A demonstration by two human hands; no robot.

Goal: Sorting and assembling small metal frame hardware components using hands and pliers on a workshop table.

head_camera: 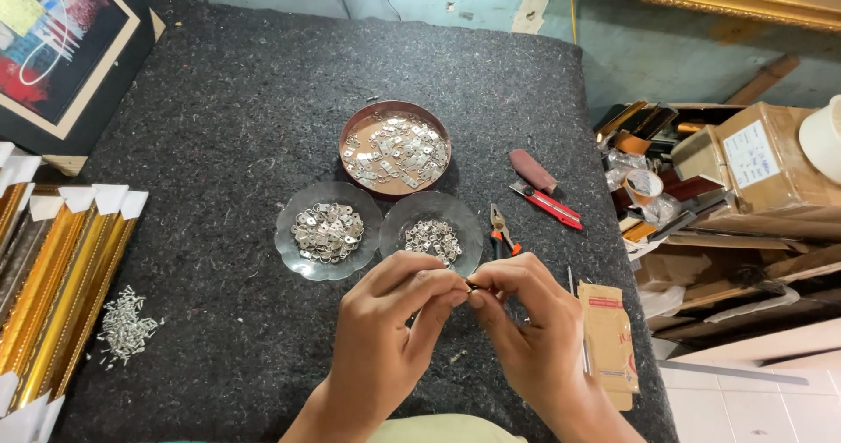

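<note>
Both the left hand and right hand pinch one small metal piece between meeting fingertips (too small to tell its axis), just near the glass dish.

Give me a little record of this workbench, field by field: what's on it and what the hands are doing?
surface: dark grey felt mat
left hand: pinching a tiny metal piece at its fingertips
right hand: pinching the same piece from the other side
brown round dish: flat silver metal plates
left clear dish: silver metal fittings
right clear dish: small metal rings
pliers: orange handles, lying right of the dishes
loose screws: pile beside gold frame mouldings
small cardboard packet: right of the hands
</note>
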